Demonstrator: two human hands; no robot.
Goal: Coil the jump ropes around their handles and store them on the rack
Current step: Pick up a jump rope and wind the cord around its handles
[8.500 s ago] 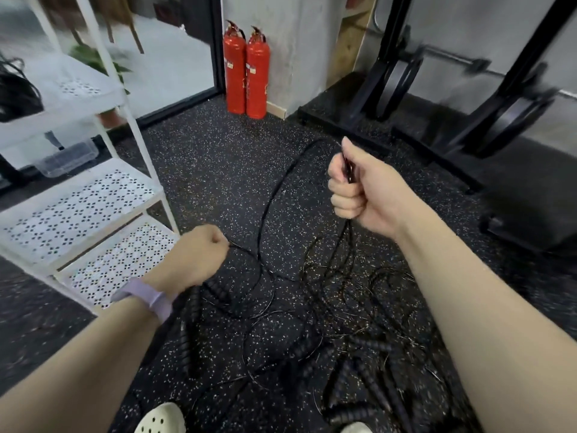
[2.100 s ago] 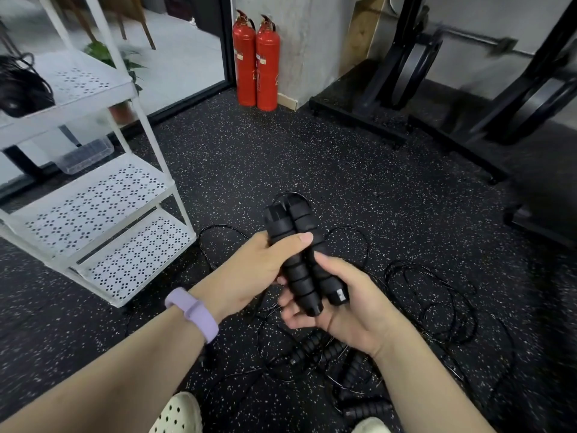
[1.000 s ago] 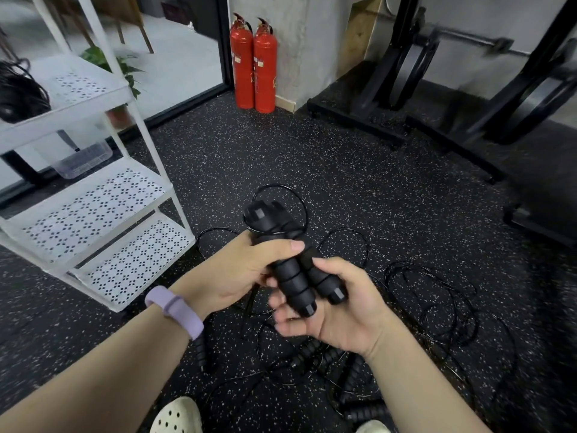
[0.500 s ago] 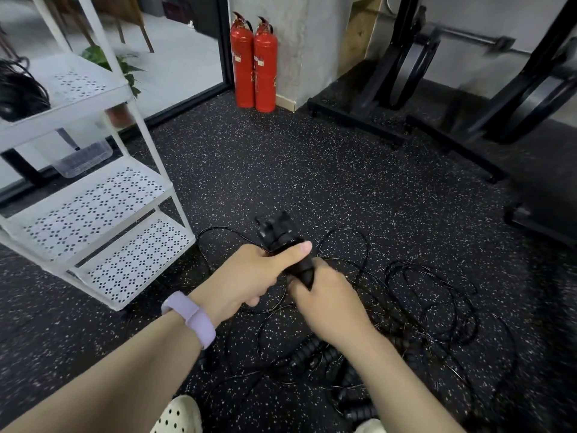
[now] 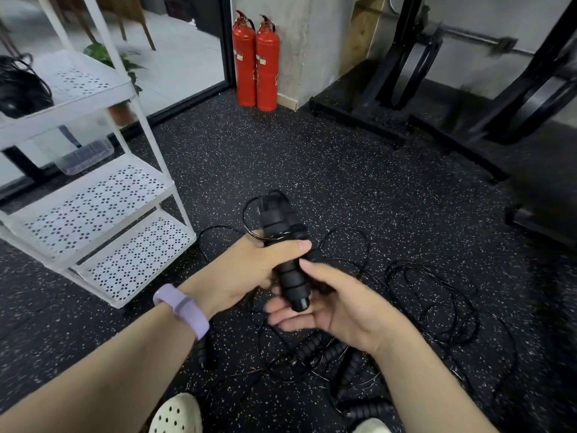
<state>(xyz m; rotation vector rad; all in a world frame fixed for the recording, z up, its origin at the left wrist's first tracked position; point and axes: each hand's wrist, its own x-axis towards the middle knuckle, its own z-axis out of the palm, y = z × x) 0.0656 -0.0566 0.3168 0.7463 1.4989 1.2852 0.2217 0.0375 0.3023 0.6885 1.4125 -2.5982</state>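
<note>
Under you the speckled black floor [image 5: 327, 157] carries tangled jump ropes [image 5: 431, 304], the white rack [image 5: 93, 198], two red extinguishers [image 5: 257, 60] by the wall, and black weight stands [image 5: 406, 73].

Gym, speckled rubber floor [image 5: 312, 170], black weight rack [image 5: 406, 57], red fire extinguishers [image 5: 257, 60]
</note>
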